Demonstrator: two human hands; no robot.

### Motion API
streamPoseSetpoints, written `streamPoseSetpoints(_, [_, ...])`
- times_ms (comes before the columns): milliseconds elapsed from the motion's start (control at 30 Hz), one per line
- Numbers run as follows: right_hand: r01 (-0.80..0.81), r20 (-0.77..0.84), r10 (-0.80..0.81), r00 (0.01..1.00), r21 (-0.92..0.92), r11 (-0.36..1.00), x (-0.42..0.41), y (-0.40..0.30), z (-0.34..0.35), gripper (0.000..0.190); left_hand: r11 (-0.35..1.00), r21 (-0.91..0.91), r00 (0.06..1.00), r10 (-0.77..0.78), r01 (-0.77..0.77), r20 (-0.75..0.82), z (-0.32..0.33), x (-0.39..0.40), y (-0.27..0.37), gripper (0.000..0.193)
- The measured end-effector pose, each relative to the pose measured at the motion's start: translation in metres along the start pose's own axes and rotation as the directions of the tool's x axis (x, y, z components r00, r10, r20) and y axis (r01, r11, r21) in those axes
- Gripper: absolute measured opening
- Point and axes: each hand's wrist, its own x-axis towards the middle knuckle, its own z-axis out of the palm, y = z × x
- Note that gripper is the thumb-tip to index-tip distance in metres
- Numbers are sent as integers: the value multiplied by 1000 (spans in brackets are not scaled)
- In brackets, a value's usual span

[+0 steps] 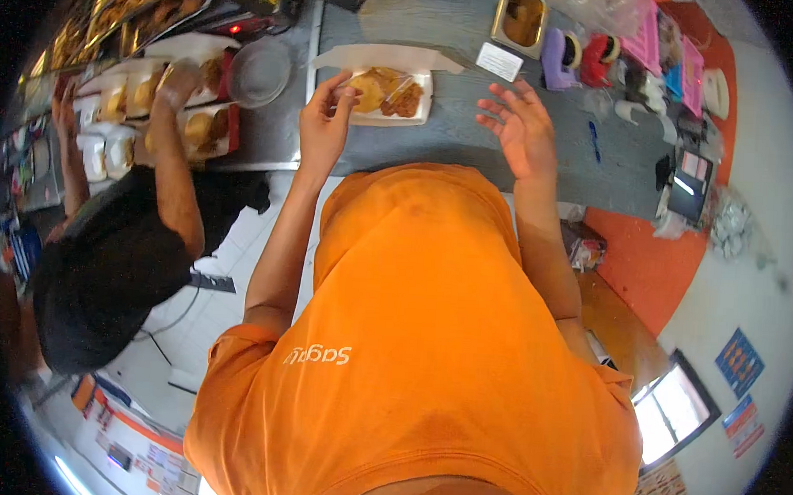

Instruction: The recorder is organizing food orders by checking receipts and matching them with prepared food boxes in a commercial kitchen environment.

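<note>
A white paperboard food box [382,121] lies on the grey counter before me with its lid [385,58] folded back. Inside are a pale yellow food portion [367,92], a browned, fried-looking piece [404,102] and what looks like a small clear packet [399,86]. My left hand [326,115] is at the box's left end, thumb and fingers curved but apart; whether they touch its rim I cannot tell. To the right of the box, my right hand [522,133] is held over the counter with spread fingers and nothing in it. A white card [499,62] with print lies beyond it.
A co-worker's hand [178,82] is among filled food boxes [206,130] at left, beside a clear round tub [261,74]. A metal food pan [520,21], purple tape dispenser [560,61], red dispenser [597,60] and blue pen [594,141] are at right.
</note>
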Motion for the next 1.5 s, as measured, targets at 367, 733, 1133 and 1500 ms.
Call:
streamPoseSetpoints(367, [-12,-449,14,893,9,1000,-33,6,-87,23,991,130,960,-41,5,275,52,2,14,34])
streamPoseSetpoints(733, [109,-609,-92,788,-9,994,-74,-54,-212,23,979,176,924,25,-100,382,178,-16,34,28])
streamPoseSetpoints(1133, [253,315,-54,948,-639,726,-82,-235,-250,19,999,-40,789,24,1,614,375,-78,152,23])
streamPoseSetpoints(1500, [558,545,-200,814,-638,531,-120,-354,-199,82,932,-359,926,92,49,365,445,-134,223,13])
